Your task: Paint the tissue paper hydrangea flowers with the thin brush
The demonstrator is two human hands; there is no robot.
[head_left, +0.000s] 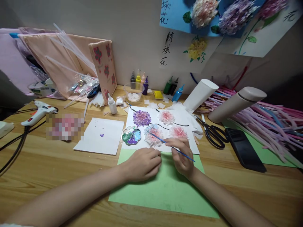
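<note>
In the head view my right hand [181, 155] pinches a thin blue paintbrush [186, 155]. The brush tip touches a tissue-paper flower [153, 136] in pink and white, with light blue on its upper left. My left hand [145, 164] rests with curled fingers at the lower edge of the white sheet [193, 119], over green paper [161, 195]; nothing shows in it. Also on the sheet are a purple flower [142, 118], a pink flower [166, 117] and another pink one [178, 132], partly behind my right hand. A flower-shaped palette [131, 135] holds green, blue and purple paint.
A paint-flecked white sheet [100, 135] and a glue gun [39, 113] lie left. Behind are a clear cup [133, 93], a white bottle [112, 104] and several paint bottles. To the right are scissors [215, 134], a black phone [245, 149] and a thermos [236, 104].
</note>
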